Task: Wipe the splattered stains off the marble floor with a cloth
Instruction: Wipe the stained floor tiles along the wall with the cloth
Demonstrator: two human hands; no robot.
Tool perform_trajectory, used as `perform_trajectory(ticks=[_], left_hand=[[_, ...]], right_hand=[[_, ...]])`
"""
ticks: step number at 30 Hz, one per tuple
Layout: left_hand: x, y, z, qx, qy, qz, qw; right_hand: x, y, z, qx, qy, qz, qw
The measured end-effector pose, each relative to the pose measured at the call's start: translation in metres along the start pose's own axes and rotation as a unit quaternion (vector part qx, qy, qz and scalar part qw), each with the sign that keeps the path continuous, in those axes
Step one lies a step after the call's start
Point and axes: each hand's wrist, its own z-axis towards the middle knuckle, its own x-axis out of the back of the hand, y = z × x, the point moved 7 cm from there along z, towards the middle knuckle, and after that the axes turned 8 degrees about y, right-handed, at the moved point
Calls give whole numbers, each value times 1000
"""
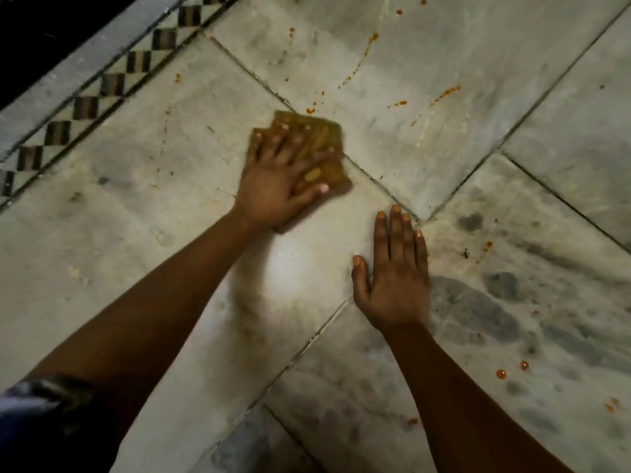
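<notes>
On the marble floor point(444, 124), the left hand point(273, 186) is pressing a folded cloth point(321, 148) flat with spread fingers beside orange stains point(444, 93), while the right hand point(396, 278) is lying open, apparently bracing.

both arms stretched out forward, bare forearms. left hand point(276, 180) is palm down, fingers spread wide and straight, thumb sticking out to the side, a bit blurry. right hand point(394, 278) is flat too, palm down, fingers straight and close together, thumb angled off to the left
</notes>
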Motion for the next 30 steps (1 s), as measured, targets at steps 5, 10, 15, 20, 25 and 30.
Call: perform_trajectory(ticks=[5,10,15,20,25,30], left_hand=[[-2,-78,46,254,11,6,967],[2,-33,11,185,23,-27,982],[10,-31,-38,27,-12,-10,1000],[7,-70,9,235,-2,-12,972],[4,-11,-11,125,-18,-25,992],[13,-33,-58,33,-4,-14,999]], right_hand=[[1,-1,0,1,3,5,1000],[1,1,-2,-19,-1,-10,1000],[3,5,-3,-44,10,-19,999],[2,4,-3,-32,9,2,999],[4,0,0,-5,-4,16,1000],[3,-44,37,58,1,39,998]])
